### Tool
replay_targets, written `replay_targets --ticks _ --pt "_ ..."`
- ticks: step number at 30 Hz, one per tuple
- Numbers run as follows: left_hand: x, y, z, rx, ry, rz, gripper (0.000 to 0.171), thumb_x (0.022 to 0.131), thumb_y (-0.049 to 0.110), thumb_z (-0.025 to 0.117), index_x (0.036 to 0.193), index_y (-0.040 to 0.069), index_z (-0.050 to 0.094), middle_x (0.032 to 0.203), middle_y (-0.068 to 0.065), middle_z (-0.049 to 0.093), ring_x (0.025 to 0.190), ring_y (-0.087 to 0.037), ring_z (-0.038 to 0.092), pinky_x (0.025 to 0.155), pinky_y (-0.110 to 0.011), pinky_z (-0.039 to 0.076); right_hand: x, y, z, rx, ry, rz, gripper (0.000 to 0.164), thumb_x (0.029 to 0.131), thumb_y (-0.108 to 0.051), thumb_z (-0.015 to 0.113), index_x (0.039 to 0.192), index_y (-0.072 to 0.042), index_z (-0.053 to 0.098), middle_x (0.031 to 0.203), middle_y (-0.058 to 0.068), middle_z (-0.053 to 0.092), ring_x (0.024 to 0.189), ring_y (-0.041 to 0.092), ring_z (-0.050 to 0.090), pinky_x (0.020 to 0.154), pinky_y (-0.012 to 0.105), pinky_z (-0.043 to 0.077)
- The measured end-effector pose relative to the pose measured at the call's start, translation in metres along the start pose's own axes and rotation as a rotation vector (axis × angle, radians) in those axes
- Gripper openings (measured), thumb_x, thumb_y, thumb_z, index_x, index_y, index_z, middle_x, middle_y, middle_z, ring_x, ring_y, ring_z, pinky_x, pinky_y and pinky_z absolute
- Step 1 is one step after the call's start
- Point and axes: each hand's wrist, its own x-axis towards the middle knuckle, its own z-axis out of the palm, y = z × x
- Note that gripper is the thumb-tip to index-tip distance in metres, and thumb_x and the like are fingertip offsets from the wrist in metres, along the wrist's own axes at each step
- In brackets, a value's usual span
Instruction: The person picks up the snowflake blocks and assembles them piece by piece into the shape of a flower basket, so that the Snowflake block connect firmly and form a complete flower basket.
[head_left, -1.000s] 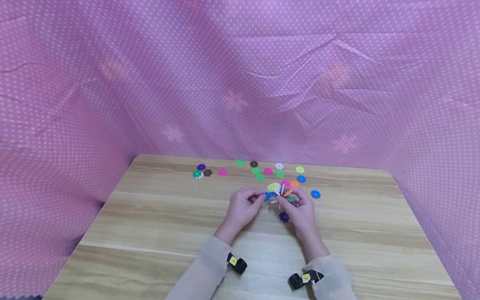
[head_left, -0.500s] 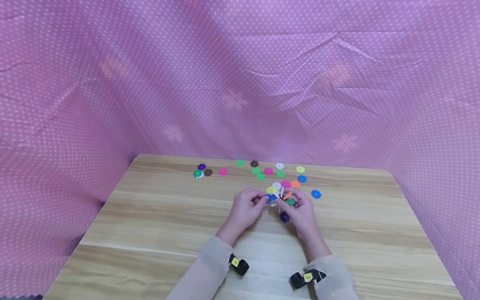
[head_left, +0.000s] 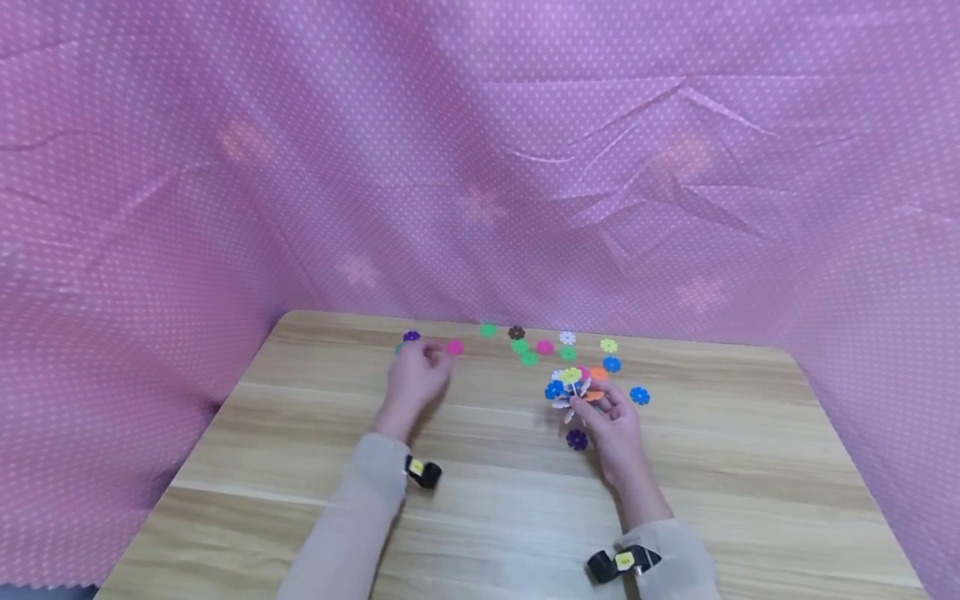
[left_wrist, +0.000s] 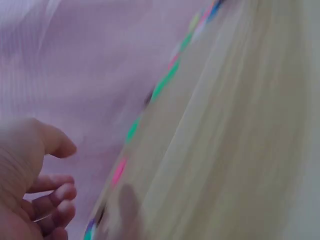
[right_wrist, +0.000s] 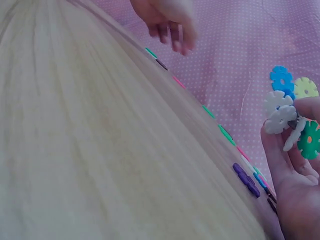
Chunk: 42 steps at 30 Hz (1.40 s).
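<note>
My right hand (head_left: 615, 427) pinches a cluster of interlocking flower-shaped plastic discs (right_wrist: 278, 103) above the table. Blue, yellow, white, orange and green discs show in it, joined at angles; the blue one (head_left: 553, 390) sticks out on its left side. My left hand (head_left: 415, 385) hovers near the far left group of loose discs and covers part of it. In the left wrist view its fingers (left_wrist: 59, 212) are loosely curled, with nothing between them. A purple disc (head_left: 412, 336) shows just beyond that hand, and a pink disc (head_left: 454, 347) lies to its right.
Loose discs lie along the far side of the wooden table (head_left: 300, 467), among them green (head_left: 529, 358), brown (head_left: 517, 332) and blue (head_left: 640, 395) ones. A dark purple disc (head_left: 577, 439) lies beside my right wrist. A pink dotted cloth (head_left: 480, 167) hangs behind the table.
My left hand has let go of the blue disc on the cluster and moved left and away from me to the far left discs. My right hand still holds the cluster, now tilted differently.
</note>
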Motion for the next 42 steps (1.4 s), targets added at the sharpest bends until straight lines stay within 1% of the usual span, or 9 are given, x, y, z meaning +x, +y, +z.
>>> replay_targets --ticks 5,9,12,17,20,25,30,36,42 --pt "0.026 -0.032 -0.029 0.178 0.042 -0.032 0.053 0.101 0.027 0.073 0.14 -0.007 0.065 0.132 -0.029 0.068 0.124 -0.048 0.062 0.114 -0.063 0.047 0.0 0.0 -0.001 0.007 0.005 -0.011 0.031 0.101 0.003 0.073 0.13 -0.006 0.066 0.108 -0.002 0.077 0.083 0.007 0.068 0.072 0.018 0.057" --pt "0.032 -0.049 -0.034 0.238 0.05 -0.003 0.051 0.104 0.028 0.072 0.139 -0.009 0.066 0.135 -0.032 0.068 0.131 -0.049 0.058 0.122 -0.062 0.038 0.001 0.0 0.0 0.012 0.001 0.001 0.031 0.101 0.003 0.072 0.13 -0.006 0.066 0.106 -0.002 0.076 0.081 0.007 0.067 0.071 0.019 0.057" --pt "0.033 -0.054 -0.034 0.259 0.062 0.026 0.043 0.103 0.022 0.074 0.133 -0.008 0.07 0.132 -0.031 0.07 0.129 -0.048 0.06 0.122 -0.062 0.038 0.002 -0.001 0.001 0.015 0.001 0.017 0.028 0.101 0.001 0.074 0.127 -0.008 0.066 0.107 -0.002 0.076 0.086 0.009 0.07 0.074 0.02 0.059" --pt "0.031 -0.054 -0.031 0.223 0.054 -0.005 0.03 0.099 0.011 0.075 0.123 -0.007 0.075 0.121 -0.029 0.072 0.116 -0.046 0.063 0.111 -0.061 0.049 0.004 -0.001 0.001 0.03 -0.003 0.023 0.026 0.1 -0.001 0.076 0.121 -0.01 0.065 0.107 -0.002 0.079 0.088 0.011 0.074 0.076 0.022 0.062" --pt "0.027 -0.05 -0.028 0.194 0.031 -0.033 0.016 0.101 0.01 0.073 0.107 -0.005 0.075 0.102 -0.022 0.073 0.093 -0.037 0.067 0.089 -0.052 0.058 0.005 0.0 0.0 0.062 -0.023 0.016 0.024 0.099 0.003 0.075 0.117 -0.011 0.065 0.107 0.0 0.08 0.089 0.013 0.076 0.079 0.026 0.065" --pt "0.017 -0.031 -0.02 0.14 0.007 0.01 0.017 0.104 0.014 0.071 0.102 -0.001 0.077 0.09 -0.016 0.075 0.072 -0.027 0.065 0.069 -0.042 0.058 0.005 0.001 0.0 0.078 -0.032 0.02 0.025 0.099 0.006 0.073 0.115 -0.011 0.064 0.106 0.002 0.079 0.091 0.015 0.077 0.082 0.028 0.066" --pt "-0.003 0.01 -0.011 -0.028 -0.081 0.056 0.023 0.109 0.021 0.066 0.11 0.002 0.08 0.089 -0.011 0.077 0.064 -0.018 0.062 0.058 -0.031 0.053 0.006 0.001 0.001 0.048 -0.024 0.027 0.024 0.099 0.003 0.076 0.116 -0.01 0.064 0.104 0.001 0.079 0.091 0.013 0.077 0.082 0.027 0.065" --pt "-0.033 0.062 0.009 -0.208 -0.176 0.146 0.021 0.103 0.015 0.076 0.12 0.004 0.078 0.097 -0.004 0.075 0.081 -0.017 0.065 0.072 -0.03 0.06 0.006 0.002 0.001 0.049 -0.001 0.021 0.025 0.098 0.005 0.076 0.114 -0.01 0.064 0.103 0.001 0.08 0.089 0.013 0.077 0.08 0.027 0.065" --pt "-0.05 0.081 0.035 -0.219 -0.227 0.216 0.024 0.104 0.013 0.074 0.127 0.004 0.075 0.094 0.004 0.073 0.081 -0.012 0.066 0.075 -0.026 0.061 0.004 0.001 0.004 0.061 -0.001 0.002 0.026 0.096 0.008 0.075 0.113 -0.009 0.064 0.1 0.002 0.082 0.085 0.014 0.077 0.077 0.026 0.065"
